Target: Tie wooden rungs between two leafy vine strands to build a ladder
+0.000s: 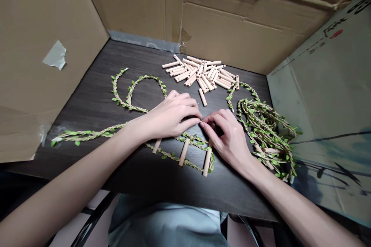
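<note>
Leftmost, a leafy cord (139, 109) is laid in curves on the dark surface (162, 189). Next, the left hand (178, 114) is seen closed at the fingertips, met by the likewise closed right hand (228, 135); what is pinched cannot be made out. Between the forearms, a small rope ladder (184, 152) is positioned. Beyond, wooden pegs (199, 70) are piled. Rightmost, more cord (285, 124) is heaped.

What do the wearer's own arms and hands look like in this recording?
Both the left hand and the right hand are bare, with no gloves. The forearms are slim and uncovered as far as the picture shows, with no sleeves in view. No watch, bracelet or ring can be seen, nor any cable or marking.
</note>
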`<state>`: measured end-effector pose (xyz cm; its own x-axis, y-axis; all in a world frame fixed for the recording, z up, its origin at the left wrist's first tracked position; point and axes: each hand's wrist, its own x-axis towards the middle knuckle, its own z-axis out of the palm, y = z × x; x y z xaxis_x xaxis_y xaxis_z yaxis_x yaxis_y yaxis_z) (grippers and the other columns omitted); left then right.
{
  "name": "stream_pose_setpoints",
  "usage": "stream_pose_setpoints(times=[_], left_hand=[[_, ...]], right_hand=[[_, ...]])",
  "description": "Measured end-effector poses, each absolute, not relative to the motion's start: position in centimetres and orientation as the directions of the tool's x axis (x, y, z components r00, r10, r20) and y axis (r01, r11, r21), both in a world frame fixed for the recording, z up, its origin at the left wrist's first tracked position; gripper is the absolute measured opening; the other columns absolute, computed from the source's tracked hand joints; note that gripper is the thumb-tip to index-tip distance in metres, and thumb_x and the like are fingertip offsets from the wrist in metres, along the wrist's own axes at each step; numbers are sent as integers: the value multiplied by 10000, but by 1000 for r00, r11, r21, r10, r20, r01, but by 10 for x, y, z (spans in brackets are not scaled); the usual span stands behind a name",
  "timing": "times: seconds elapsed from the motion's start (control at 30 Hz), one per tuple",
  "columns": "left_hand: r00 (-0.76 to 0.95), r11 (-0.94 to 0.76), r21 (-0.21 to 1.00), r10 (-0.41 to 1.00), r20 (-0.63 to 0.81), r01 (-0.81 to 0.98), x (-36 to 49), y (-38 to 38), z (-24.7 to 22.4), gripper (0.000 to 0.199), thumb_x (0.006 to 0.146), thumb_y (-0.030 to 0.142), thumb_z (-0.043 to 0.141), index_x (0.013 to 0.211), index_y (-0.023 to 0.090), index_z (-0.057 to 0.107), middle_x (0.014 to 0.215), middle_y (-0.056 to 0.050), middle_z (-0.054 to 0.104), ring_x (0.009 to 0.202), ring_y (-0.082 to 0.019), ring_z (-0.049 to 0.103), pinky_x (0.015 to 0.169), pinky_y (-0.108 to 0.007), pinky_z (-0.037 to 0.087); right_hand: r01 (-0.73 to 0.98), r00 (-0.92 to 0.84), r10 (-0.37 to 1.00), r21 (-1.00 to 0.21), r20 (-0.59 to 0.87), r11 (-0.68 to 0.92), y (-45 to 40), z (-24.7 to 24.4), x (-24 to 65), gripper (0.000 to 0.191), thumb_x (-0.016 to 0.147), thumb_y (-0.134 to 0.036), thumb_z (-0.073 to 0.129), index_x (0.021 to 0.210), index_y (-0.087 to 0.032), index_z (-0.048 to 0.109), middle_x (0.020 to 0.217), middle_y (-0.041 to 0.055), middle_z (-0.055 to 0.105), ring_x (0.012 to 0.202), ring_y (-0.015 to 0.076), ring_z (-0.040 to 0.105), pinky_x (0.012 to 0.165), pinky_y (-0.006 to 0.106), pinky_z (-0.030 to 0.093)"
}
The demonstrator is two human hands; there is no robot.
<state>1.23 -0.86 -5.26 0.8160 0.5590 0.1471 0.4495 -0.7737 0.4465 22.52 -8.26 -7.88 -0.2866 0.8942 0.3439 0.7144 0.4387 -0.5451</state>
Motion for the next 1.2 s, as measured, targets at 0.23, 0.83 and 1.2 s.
stream_pose_setpoints(times=[0.23,0.83,1.2], left_hand=[[795,-690,542,604,64,480,17,-14,-48,336,1090,294,417,1092,192,737,1093,-37,739,1038,-215,563,926,-391,283],[789,-652,594,613,46,472,15,-11,-53,253,1067,303,509,1058,191,736,1057,-34,759,1031,-208,602,964,-371,280],[774,-661,554,632,47,506,8,-7,-49,234,1042,320,554,1091,209,755,1043,-34,769,1010,-219,604,958,-391,279]], right_hand=[[700,-271,892,-561,362,441,-83,-80,227,108,1029,-263,588,975,-192,648,901,57,652,860,214,556,784,379,436],[700,-274,900,-571,338,428,-83,-80,226,122,1030,-260,581,955,-188,645,878,58,639,846,210,552,768,371,440],[701,-271,911,-585,311,408,-82,-80,225,130,1032,-280,582,953,-197,644,880,56,639,842,209,552,765,368,447]])
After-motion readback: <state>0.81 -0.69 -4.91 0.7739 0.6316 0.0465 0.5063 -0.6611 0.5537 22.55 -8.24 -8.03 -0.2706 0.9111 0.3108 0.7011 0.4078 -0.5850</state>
